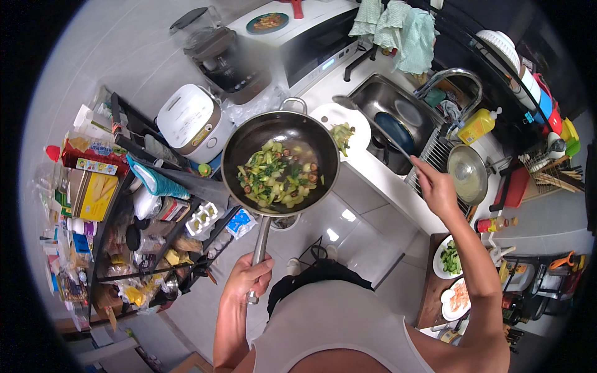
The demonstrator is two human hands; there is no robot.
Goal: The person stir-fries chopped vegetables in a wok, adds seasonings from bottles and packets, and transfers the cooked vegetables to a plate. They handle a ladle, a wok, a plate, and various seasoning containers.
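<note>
My left hand (252, 277) is closed around the metal handle of a dark wok (235, 137), raised in front of me. Chopped leafy greens (263, 175) with sliced mushrooms and a little liquid lie in it. My right hand (433, 186) grips the long handle of a metal spatula or ladle (345, 102), whose head is over the edge of the counter by the sink. Below that head, a white plate (359, 135) partly behind the wok's right side holds a small portion of the greens (343, 135).
A steel sink (364, 93) with a dark blue dish (394, 130) lies beyond the plate. The wok is near a white rice cooker (191, 121) and a crowded shelf rack (105, 219). A glass lid (468, 175) and yellow soap bottle (475, 126) stand right of the sink.
</note>
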